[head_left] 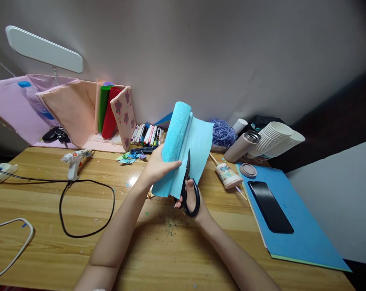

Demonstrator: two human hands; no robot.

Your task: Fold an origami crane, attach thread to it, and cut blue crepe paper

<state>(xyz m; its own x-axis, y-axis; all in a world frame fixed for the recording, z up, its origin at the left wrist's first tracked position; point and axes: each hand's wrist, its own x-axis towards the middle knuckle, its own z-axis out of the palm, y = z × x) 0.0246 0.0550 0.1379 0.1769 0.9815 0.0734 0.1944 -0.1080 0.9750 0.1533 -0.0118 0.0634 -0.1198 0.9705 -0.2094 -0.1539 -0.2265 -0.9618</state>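
Note:
A roll of light blue crepe paper (176, 129) is held up over the wooden table, with a loose flap spread out on its right side. My left hand (160, 165) grips the roll from the left, thumb across its front. Fingers of my right hand (193, 198) are through the handles of black scissors (192, 202), which point upward. The blades lie at the flap, with a cut edge running up from the paper's bottom to them. The far side of the roll and most fingers of my left hand are hidden.
A glue gun (74, 163) with a looped black cable lies left. Behind stand markers (148, 135) and a pink organizer (122, 117). On the right are purple yarn (222, 133), a bottle (242, 146), paper cups (272, 137) and a phone (270, 207) on blue sheets (304, 226).

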